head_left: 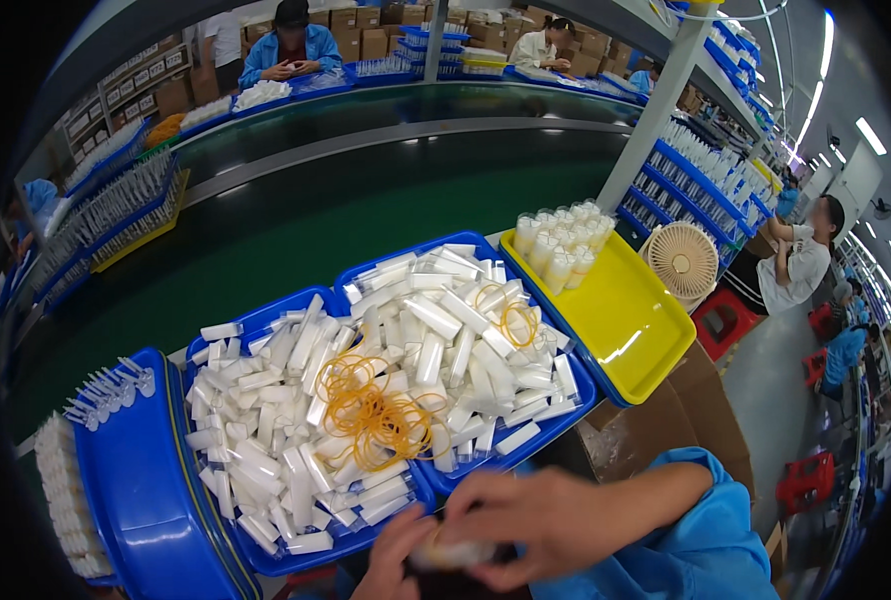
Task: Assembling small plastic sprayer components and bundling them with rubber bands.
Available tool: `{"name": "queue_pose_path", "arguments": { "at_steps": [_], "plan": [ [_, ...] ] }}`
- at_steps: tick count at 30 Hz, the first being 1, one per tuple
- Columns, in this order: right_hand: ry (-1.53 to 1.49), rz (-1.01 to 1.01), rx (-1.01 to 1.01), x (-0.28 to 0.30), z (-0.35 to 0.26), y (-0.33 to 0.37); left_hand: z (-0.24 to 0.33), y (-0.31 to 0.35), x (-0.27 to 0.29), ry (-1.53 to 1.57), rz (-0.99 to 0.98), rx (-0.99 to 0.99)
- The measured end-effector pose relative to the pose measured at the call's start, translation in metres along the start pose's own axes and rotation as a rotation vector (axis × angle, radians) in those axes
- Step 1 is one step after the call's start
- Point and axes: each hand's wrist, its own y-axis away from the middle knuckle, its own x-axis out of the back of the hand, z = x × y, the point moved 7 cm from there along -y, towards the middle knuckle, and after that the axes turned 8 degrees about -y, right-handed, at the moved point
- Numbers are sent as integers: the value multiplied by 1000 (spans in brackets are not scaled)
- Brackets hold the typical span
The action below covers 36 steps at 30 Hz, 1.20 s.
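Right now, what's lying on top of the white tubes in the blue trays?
Loose orange rubber bands lie tangled on the white tubes in the nearer blue tray, and a few more on the farther pile. The tubes cover whatever lies beneath them.

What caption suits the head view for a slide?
Both hands, left hand and right hand, hold a small pale item beside blue trays of white tubes.

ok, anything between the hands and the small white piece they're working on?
Nothing visible. Both the left hand and the right hand are already on the small white piece, fingers closed around it at the lower edge. The blue tray of white tubes and rubber bands sits just beyond them.
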Motion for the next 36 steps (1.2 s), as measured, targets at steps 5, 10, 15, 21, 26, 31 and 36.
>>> {"name": "queue_pose_path", "arguments": {
  "at_steps": [5, 10, 15, 21, 26, 31, 36],
  "plan": [
    [805, 819, -120, 181, 40, 21, 6, 53, 61, 80, 466, -78],
    [848, 1012, -569, 288, 128, 70, -33, 71, 142, -487, 379, 161],
    [563, 915, -516, 293, 207, 44, -81, 88, 203, -929, 287, 333],
    [415, 934, -560, 288, 241, 52, -141, 57, 219, -1138, 154, 211],
    [1020, 842, -308, 279, 169, 32, -167, 38, 220, -1289, 153, 211],
    [586, 551, 12, 176, 72, -70, -203, 34, 227, -1384, 183, 235],
    [502, 10, 189, 39, 22, -165, -199, 41, 235, -1404, 215, 270]
  ]
}}
